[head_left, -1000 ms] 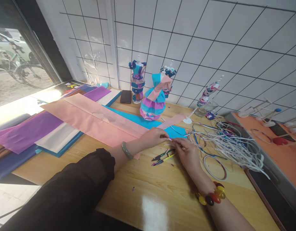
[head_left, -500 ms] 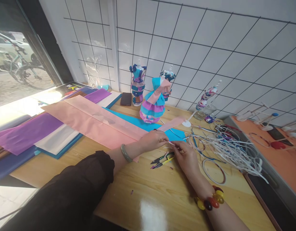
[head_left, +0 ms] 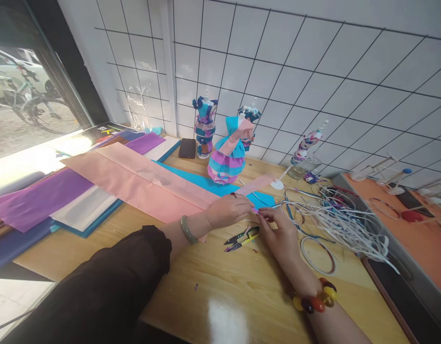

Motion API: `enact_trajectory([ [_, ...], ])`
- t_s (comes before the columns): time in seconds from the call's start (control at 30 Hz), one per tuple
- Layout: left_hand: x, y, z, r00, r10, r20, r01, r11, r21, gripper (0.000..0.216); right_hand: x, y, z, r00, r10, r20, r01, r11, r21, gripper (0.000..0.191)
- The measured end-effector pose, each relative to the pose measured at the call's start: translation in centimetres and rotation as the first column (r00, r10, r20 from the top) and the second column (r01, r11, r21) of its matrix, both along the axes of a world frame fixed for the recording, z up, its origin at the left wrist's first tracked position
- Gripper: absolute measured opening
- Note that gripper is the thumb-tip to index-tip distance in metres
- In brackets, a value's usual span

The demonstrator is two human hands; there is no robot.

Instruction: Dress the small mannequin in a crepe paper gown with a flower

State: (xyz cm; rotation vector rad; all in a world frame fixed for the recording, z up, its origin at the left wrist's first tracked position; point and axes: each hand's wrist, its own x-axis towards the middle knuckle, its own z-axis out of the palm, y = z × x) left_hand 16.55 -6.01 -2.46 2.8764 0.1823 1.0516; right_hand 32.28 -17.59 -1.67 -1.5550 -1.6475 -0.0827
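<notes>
Between the fingertips of both hands is a small, narrow purple strip (head_left: 255,211), partly covered by the fingers. My left hand (head_left: 230,210) pinches its left end, and my right hand (head_left: 279,231) pinches the other end between thumb and forefinger. Just below them on the wooden table lie yellow-and-black thread snips (head_left: 242,239), blades to the left. A large pink paper sheet (head_left: 145,184) stretches left of my left hand, over a blue sheet (head_left: 191,177). Behind the hands stands a small dress form (head_left: 227,153) in a pink, blue and purple ruffled paper dress.
A tangle of white cords (head_left: 342,215) and a ring of cord (head_left: 317,255) lie to the right. Folded purple paper (head_left: 44,200) is at the left. A phone (head_left: 188,148), more dressed forms (head_left: 205,126) and a glass jar (head_left: 304,168) stand near the wall.
More of the purple strip now shows between my fingertips, where a pale thin piece showed before. My right fingers have shifted slightly; the snips and papers stay put.
</notes>
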Motion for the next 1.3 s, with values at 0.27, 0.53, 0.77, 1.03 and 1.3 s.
enact_trajectory([
  [0.27,0.0,-0.2,1.4,0.989,-0.062,0.131,0.042,0.987,0.153,0.019,-0.6,0.6,-0.2,0.602,0.068,-0.796,-0.335,0.926,-0.174,0.047],
  [0.53,-0.3,-0.2,1.1,0.991,-0.05,0.127,0.016,0.965,0.26,0.017,-0.7,0.3,0.5,0.509,-0.026,-0.86,-0.324,0.92,-0.219,0.023],
  [0.77,-0.1,-0.3,1.0,0.998,-0.016,0.056,0.025,0.989,-0.149,0.02,-0.6,0.5,0.3,0.529,-0.034,-0.848,-0.235,0.954,-0.185,0.026],
  [1.03,0.2,-0.6,1.3,0.993,-0.025,0.117,0.106,0.627,-0.772,0.041,-0.7,0.4,0.2,0.64,-0.034,-0.768,-0.168,0.969,-0.182,0.028],
  [1.3,0.5,-0.6,1.0,0.982,-0.057,0.183,0.189,0.427,-0.884,0.026,-0.8,0.5,0.2,0.672,-0.027,-0.741,-0.192,0.959,-0.209,0.028],
])
